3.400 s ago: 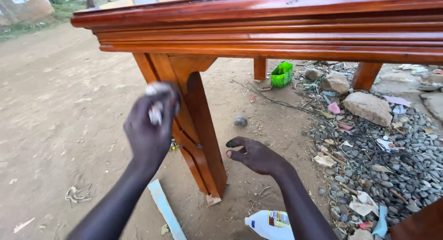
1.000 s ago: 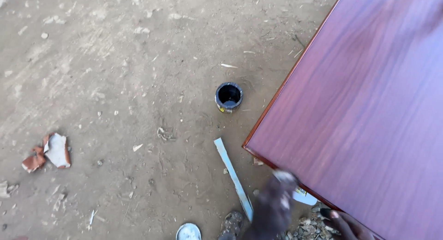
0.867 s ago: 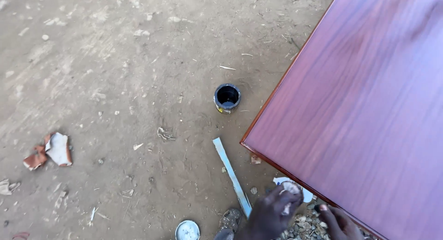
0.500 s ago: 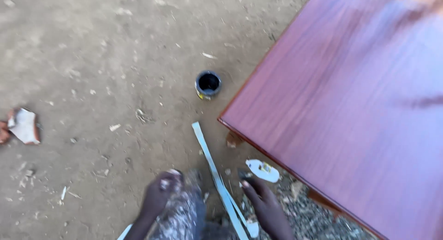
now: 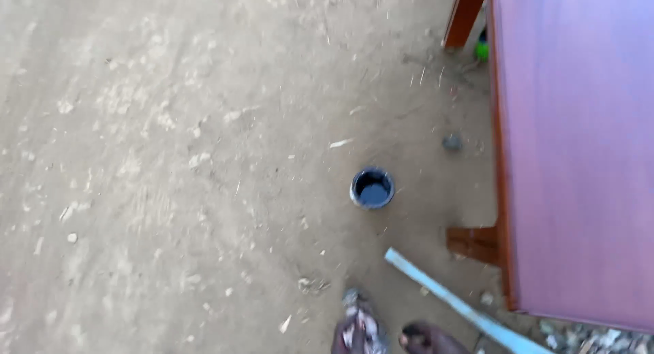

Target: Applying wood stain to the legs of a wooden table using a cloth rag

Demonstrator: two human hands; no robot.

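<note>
Dusty dirt ground [image 5: 170, 156]; small round open tin of dark liquid [image 5: 372, 188] at 12 o'clock from left hand [image 5: 360, 329], clamped on rag [image 5: 361, 325]; right hand [image 5: 428, 338] grip unclear.

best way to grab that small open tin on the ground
Grip the small round dark open tin by its outer wall, low down, coming from the open dirt side. It stands upright, holding dark liquid, so keep it level; the red-brown wooden table crowds its right.
</note>
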